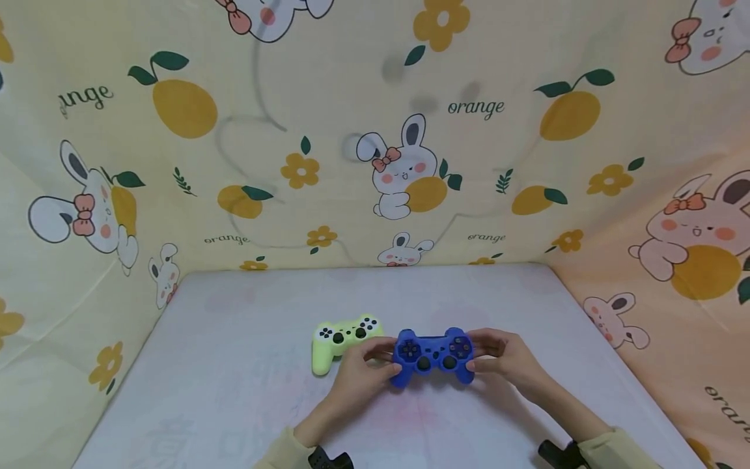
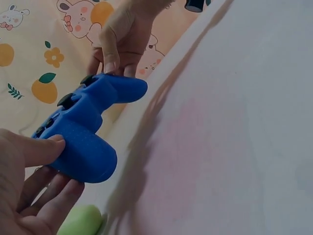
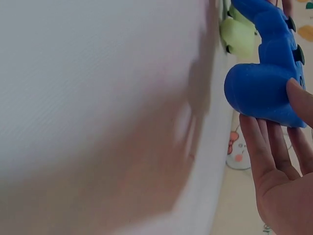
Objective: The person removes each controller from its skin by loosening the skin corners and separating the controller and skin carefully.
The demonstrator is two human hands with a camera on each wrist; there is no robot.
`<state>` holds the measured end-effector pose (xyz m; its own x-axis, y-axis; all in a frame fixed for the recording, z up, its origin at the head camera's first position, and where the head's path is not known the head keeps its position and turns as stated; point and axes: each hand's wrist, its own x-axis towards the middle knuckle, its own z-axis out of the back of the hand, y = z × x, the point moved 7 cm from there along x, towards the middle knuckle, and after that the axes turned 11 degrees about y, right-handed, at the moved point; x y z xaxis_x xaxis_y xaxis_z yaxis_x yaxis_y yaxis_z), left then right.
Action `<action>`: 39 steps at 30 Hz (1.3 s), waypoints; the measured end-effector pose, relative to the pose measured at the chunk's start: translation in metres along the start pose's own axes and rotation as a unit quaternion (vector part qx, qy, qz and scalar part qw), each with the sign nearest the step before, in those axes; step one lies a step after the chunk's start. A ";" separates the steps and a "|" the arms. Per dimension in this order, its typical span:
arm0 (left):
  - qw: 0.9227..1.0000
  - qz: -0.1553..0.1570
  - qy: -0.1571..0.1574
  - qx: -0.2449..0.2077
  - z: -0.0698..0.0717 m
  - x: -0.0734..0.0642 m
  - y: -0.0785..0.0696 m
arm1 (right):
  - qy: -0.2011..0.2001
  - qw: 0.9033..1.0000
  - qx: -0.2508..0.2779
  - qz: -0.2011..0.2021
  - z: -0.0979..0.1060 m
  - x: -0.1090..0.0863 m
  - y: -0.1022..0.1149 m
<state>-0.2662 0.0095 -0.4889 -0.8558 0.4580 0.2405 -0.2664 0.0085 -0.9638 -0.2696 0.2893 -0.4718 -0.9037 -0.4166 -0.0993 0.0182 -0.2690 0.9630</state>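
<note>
A blue game controller (image 1: 434,352) with black sticks and buttons is held up between both hands, its face toward the head camera. My left hand (image 1: 364,374) pinches its left end, thumb on the front and fingers behind. At the other end, my right hand (image 1: 511,361) grips it the same way. Both wrist views show a gap between the blue controller (image 2: 85,147) and the table. Just behind the left hand lies a light green game controller (image 1: 324,348) on the table, its right part hidden by that hand.
The white table (image 1: 252,404) carries faint pink smudges. A cream cloth (image 1: 351,78) printed with rabbits and oranges hangs behind it and along both sides. Black wrist straps (image 1: 329,458) show at the sleeve cuffs.
</note>
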 end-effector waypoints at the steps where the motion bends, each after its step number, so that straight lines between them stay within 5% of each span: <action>1: 1.000 -0.001 0.001 0.003 0.002 -0.001 -0.002 | 0.003 1.000 -0.001 0.007 -0.002 0.001 0.001; 9: 1.000 -0.024 0.007 0.002 0.008 -0.011 -0.018 | 0.006 0.999 -0.011 0.050 -0.013 0.006 0.008; 23: 0.998 -0.052 0.024 0.005 0.019 -0.024 -0.007 | 0.026 0.997 -0.021 0.070 -0.034 0.007 0.006; 39: 0.999 -0.044 0.028 -0.013 0.020 -0.032 0.000 | 0.055 0.994 0.000 0.095 -0.041 0.004 0.004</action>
<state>-0.2479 -0.0224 -0.4943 -0.8032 0.5032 0.3188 -0.3272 0.0744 -0.9420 -0.2555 0.2511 -0.4781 -0.8315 -0.5526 0.0566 0.1830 -0.1764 0.9672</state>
